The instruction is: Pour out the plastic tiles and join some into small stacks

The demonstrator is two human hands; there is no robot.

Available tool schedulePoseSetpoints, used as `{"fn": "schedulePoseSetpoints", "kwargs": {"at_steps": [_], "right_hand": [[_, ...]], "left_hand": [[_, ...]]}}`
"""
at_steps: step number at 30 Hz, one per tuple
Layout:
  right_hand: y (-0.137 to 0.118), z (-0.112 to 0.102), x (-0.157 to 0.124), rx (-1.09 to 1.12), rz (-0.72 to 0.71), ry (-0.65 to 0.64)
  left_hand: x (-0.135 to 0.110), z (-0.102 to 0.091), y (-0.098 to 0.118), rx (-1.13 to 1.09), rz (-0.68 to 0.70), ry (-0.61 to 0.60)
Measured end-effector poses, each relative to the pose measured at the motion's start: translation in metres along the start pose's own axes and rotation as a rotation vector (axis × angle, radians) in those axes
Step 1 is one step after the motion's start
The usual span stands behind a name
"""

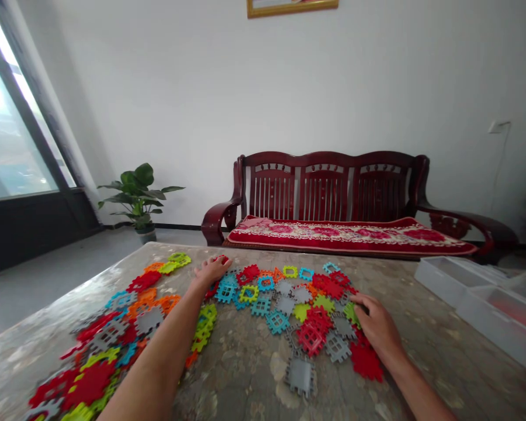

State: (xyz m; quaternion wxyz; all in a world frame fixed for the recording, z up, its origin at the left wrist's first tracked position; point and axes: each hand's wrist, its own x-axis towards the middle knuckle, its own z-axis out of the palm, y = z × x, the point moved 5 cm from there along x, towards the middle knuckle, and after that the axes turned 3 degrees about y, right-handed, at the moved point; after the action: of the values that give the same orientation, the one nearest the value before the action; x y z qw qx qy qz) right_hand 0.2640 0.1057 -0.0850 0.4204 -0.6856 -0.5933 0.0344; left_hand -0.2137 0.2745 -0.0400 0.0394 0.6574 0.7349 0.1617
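Note:
My left hand reaches across the far edge of the spread of plastic pieces. Its fingers are closed on a red interlocking building piece, partly hidden by the hand. On the right, my right hand rests at the side of the pile, thumb and forefinger apart, beside a green interlocking piece. A large red square piece lies just below that hand. Between my hands are blue, grey, green, orange and red notched pieces, such as a grey square and a red window-shaped piece.
Another heap of notched pieces covers the table's left side, partly behind my left forearm. Clear plastic bins stand at the right, one with something red inside. Past the table are a wooden bench and a potted plant.

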Motion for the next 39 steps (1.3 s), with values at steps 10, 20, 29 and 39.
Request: {"fn": "schedulePoseSetpoints", "kwargs": {"at_steps": [10,20,29,39], "right_hand": [[-0.005,-0.001,-0.001,0.004,0.009,-0.015],[-0.011,-0.002,-0.003,-0.015,0.029,0.0],[-0.014,-0.003,-0.005,-0.009,0.03,0.013],[-0.014,-0.003,-0.003,-0.019,0.025,-0.01]], "left_hand": [[-0.014,0.013,0.051,-0.081,0.186,-0.07],[-0.016,0.021,0.087,-0.104,0.156,-0.135],[-0.026,0.028,0.114,-0.23,0.17,-0.112],[-0.084,0.006,0.154,-0.465,0.412,-0.108]]}}
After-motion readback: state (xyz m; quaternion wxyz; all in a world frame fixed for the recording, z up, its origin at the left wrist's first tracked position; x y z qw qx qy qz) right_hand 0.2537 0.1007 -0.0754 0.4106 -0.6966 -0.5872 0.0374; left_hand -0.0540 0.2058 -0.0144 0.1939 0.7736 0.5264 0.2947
